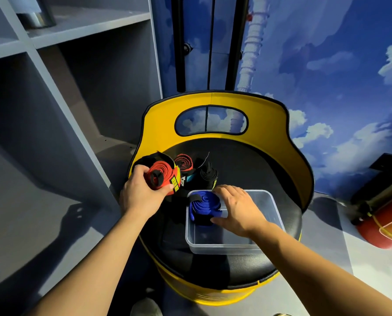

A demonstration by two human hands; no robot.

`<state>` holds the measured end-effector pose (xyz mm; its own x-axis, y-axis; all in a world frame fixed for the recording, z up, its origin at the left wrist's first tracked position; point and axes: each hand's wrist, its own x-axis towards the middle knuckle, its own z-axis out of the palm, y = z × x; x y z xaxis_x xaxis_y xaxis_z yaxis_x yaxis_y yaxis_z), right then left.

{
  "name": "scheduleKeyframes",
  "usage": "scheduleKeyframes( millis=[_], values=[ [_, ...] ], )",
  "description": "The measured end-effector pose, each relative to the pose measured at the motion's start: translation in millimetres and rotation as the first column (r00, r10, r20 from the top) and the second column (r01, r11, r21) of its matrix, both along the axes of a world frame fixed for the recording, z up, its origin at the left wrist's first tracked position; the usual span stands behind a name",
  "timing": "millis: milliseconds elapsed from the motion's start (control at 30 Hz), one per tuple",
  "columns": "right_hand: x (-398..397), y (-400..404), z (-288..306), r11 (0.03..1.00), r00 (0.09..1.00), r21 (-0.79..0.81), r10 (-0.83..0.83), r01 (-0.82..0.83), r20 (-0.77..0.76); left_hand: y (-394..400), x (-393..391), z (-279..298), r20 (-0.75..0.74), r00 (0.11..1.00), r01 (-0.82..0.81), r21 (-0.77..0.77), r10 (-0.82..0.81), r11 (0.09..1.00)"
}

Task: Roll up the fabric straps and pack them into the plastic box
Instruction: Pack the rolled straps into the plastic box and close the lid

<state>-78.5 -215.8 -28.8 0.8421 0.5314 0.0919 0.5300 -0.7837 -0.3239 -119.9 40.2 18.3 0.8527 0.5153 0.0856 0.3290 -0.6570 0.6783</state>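
1. Nearest you are your own two forearms, reaching in from the bottom edge and spreading apart toward the black seat [247, 267] of the yellow chair [215, 106], which carries all the things.

2. Your right hand [238, 208] lies over the far left corner of the plastic box [268, 201]. The fingers are fairly straight and spread across the blue strap roll [201, 205], thumb at its near side. I read this grip as open, pressing and steadying the roll rather than clutching it. Probably you hold it that way so the coil does not spring loose as it settles into the corner.

3. The blue strap roll is in the box at that corner, partly riding on the rim, so it looks not yet fully seated. The rest of the box is still free for more rolls.

4. Your left hand [140, 190] is closed round the red strap roll [162, 176], fingers curled over its far side and thumb along the near edge, holding it just left of the box. Gripped on its side like this, the coil stays tight and is ready to go in next.

5. Behind it on the seat lie another red roll [184, 162] and a black roll [206, 179], close together and close to the box, within easy reach for packing.

6. The grey shelving [53, 87] stands to the left.
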Motion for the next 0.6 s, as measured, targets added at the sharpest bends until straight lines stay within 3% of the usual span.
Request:
scheduleKeyframes(
  millis=[233,333,467,600],
  values=[
    [-6.0,-2.6,6.6,0.999,0.999,0.039,0.029,-0.03,0.022,-14.1,-1.7,32.3,0.173,0.98,0.116,-0.101,-0.098,0.988],
    [-6.5,-2.2,19.1,0.98,0.997,0.198,-0.01,-0.006,0.08,-23.2,-1.1,42.0,0.209,0.968,0.17,-0.128,-0.141,0.977],
    [-9.5,-1.3,44.7,0.884,0.994,0.466,-0.069,0.021,0.085,-43.3,-1.5,45.9,0.213,0.952,0.259,-0.175,-0.221,0.95],
    [-13.3,-6.2,54.2,0.831,0.998,0.555,-0.059,0.047,0.003,-66.3,-2.8,41.9,0.199,0.937,0.325,-0.198,-0.286,0.925]
  ],
)
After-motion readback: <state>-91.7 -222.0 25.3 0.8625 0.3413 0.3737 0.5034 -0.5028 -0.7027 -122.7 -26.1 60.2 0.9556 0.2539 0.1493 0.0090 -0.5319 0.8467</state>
